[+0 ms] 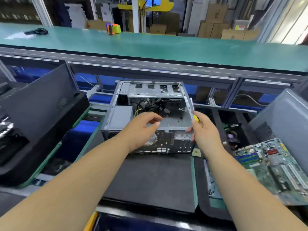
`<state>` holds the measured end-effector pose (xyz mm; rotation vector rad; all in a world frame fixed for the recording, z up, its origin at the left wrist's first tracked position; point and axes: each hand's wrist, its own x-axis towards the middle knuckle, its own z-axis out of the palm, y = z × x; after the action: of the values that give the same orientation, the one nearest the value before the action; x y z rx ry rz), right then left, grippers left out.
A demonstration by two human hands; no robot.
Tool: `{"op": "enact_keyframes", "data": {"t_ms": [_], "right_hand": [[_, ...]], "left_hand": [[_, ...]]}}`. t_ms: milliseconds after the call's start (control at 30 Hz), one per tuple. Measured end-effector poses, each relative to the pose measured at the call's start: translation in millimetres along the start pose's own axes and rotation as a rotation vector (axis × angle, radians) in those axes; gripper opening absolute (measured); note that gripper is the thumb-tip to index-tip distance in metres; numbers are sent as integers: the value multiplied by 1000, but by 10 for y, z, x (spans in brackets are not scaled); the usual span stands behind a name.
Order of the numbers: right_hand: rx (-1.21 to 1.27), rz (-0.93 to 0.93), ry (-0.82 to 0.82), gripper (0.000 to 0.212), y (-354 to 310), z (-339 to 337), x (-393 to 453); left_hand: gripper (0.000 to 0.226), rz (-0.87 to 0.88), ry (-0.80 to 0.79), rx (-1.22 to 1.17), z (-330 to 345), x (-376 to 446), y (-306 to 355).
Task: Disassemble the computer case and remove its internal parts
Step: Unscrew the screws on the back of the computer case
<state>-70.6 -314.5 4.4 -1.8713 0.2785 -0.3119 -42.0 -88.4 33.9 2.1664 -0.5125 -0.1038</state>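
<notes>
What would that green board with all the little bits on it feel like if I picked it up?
The green circuit board is probably stiff and flat, since it lies unbent though propped at a tilt. It looks thin, so likely light. Its many small raised parts seem fragile and prickly, so hold the edges.

left hand (143, 129) covers part of the case (150, 117) rear wall | right hand (204, 130) hides most of the yellow-handled tool (193, 110), tip blurred | board (273, 169) cut by right edge | black panel (38, 117) cut by left edge | cables (146, 105) inside too tangled to tell apart
</notes>
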Motion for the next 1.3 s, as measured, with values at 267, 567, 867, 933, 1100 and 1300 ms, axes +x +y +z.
{"op": "enact_keyframes", "data": {"t_ms": [267,567,867,933,1100,1300], "right_hand": [[95,127,-53,9,-194,1062,-528],[126,264,-186,13,21,1451,-949],[142,380,-298,13,375,1431,-1072],[145,410,-302,13,430,1446,-1095],[159,475,-310,14,498,1557,-1118],[159,489,-287,15,536,1665,-1156]], "left_hand": [[23,3,17,82,-688,-440,-645],[64,170,58,574,-708,-431,-1019],[103,147,121,812,-185,-499,-1175],[107,146,134,848,-140,-500,-1205],[105,193,216,917,-91,-458,-1328],[102,299,362,919,-28,-364,-1482]]}}
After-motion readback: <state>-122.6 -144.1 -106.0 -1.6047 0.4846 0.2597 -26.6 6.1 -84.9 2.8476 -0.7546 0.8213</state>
